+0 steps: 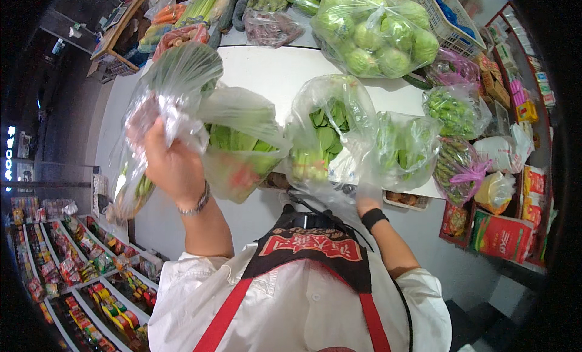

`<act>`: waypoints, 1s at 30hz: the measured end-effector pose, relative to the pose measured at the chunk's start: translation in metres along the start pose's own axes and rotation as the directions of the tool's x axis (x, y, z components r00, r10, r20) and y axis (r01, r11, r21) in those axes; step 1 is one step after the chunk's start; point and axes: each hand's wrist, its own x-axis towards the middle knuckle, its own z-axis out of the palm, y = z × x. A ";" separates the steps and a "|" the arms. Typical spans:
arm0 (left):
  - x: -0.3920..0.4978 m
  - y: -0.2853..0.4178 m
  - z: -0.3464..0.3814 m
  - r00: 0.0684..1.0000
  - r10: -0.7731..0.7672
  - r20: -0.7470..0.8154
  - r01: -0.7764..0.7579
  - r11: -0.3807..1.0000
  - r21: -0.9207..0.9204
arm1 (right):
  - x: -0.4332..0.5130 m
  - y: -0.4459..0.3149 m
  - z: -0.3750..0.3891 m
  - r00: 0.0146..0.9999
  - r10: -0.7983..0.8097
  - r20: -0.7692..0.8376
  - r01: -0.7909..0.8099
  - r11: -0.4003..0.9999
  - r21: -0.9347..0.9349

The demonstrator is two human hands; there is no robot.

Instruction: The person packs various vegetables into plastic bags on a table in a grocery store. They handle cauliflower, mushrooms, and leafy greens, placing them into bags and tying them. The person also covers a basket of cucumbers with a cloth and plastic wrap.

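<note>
My left hand (175, 168) grips a bunched clear plastic bag (182, 75) of long leafy greens, raised at the left over the table edge. Beside it, another clear bag of broad green leaves (241, 138) hangs partly over the front edge, with a blurred red patch low on it. My right hand (367, 202) is at the table's front edge, against the plastic of the middle bags; its fingers are mostly hidden there. Just above it stand an open clear bag of leafy greens (325, 138), with crumpled white plastic in it, and a smaller bag of greens (402, 145).
A large bag of round cabbages (373, 38) sits on the white table (254, 65). Bagged green vegetables (454, 109) line the right side, near stocked shelves (529, 111). Carrots (168, 15) lie at the back left. Racks of packaged goods (77, 261) stand lower left.
</note>
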 end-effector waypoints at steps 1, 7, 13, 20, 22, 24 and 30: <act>0.009 -0.009 0.005 0.998 -0.038 0.057 0.043 0.994 -0.105 | -0.008 0.012 0.003 0.988 -0.017 -0.156 0.002 0.995 -0.098; 0.062 -0.102 0.040 0.831 0.375 0.412 -0.554 0.487 0.675 | -0.039 0.039 -0.010 0.974 0.222 0.052 -0.227 0.967 0.118; 0.063 -0.171 0.056 0.812 0.281 0.512 -0.581 0.315 0.750 | -0.050 0.033 -0.020 0.972 0.227 -0.055 -0.217 0.965 0.150; 0.052 -0.258 0.057 0.936 -0.205 0.287 0.000 0.814 0.581 | -0.063 0.036 -0.016 0.965 0.219 -0.145 -0.171 0.943 0.286; 0.055 -0.269 0.049 0.898 -0.367 0.242 0.205 0.837 0.507 | -0.062 0.034 -0.023 0.976 0.175 -0.132 -0.127 0.942 0.311; 0.057 -0.270 0.041 0.756 -0.639 0.140 0.625 0.769 0.136 | -0.061 0.031 -0.033 0.987 0.139 -0.081 -0.104 0.937 0.333; 0.045 -0.198 0.005 0.634 -0.746 0.204 0.767 0.639 -0.047 | -0.057 0.024 -0.066 0.983 0.064 -0.173 0.023 0.889 0.457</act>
